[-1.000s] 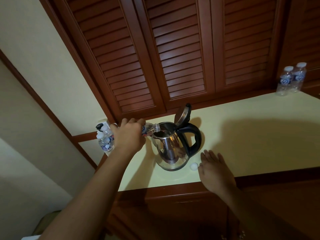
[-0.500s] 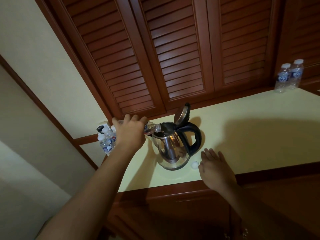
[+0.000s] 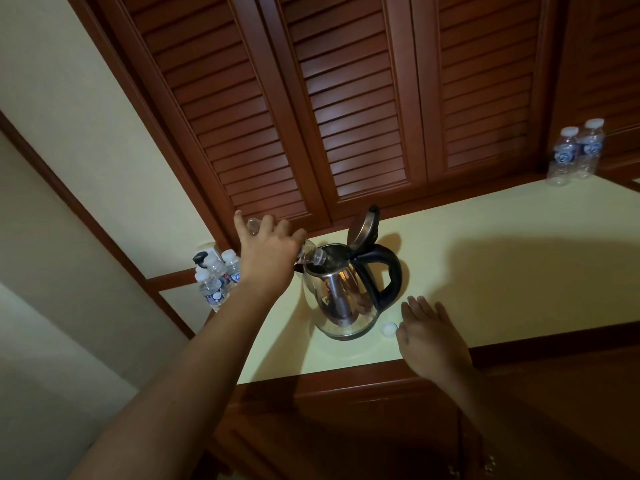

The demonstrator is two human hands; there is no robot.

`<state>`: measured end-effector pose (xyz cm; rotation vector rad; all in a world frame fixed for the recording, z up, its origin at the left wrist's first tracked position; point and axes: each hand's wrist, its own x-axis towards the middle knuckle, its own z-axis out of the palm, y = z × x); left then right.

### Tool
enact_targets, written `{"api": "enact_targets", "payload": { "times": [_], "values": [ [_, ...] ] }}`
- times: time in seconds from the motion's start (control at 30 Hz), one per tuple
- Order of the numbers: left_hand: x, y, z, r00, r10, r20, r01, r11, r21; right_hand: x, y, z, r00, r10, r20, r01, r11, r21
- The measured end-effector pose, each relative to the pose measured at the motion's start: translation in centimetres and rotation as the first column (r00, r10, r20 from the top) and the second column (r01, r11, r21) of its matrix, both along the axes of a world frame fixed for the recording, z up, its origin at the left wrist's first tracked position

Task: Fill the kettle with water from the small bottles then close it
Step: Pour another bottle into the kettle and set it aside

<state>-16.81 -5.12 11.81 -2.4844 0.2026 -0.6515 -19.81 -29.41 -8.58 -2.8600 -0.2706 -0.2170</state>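
Left hand (image 3: 268, 252) grips tilted bottle (image 3: 310, 255), neck over open kettle (image 3: 346, 292). Right hand (image 3: 429, 336) flat, relaxed, beside cap (image 3: 388, 329).

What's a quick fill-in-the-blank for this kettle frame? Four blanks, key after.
1. The left hand tips a small bottle into the kettle, whose lid stands ____.
2. The kettle's handle is ____ in colour.
3. ____ capped bottles stand at the far right end of the counter.
4. A small white ____ lies between the kettle's base and the right hand.
Missing: open; black; Two; cap.
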Motion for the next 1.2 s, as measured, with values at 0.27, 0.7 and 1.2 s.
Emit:
{"api": "enact_targets", "payload": {
  "times": [0.27, 0.7, 1.2],
  "values": [
    [-0.6, 0.5, -0.6, 0.994, 0.105, -0.03, -0.108, 0.987, -0.115, -0.3, 0.0, -0.1, 0.997, -0.017, 0.07, 0.012, 0.997, 0.075],
    [-8.1, 0.9, -7.7, 0.964, -0.112, -0.24, -0.229, 0.105, -0.968, -0.4, 0.6, 0.4, 0.991, -0.065, 0.113, 0.055, 0.994, 0.094],
    [-12.6, -5.3, -13.2, 0.867, -0.422, -0.266, -0.325, -0.072, -0.943, -5.4, 1.1, 9.2, 0.966, 0.259, 0.022, -0.147, 0.476, 0.867]
  ]
}}
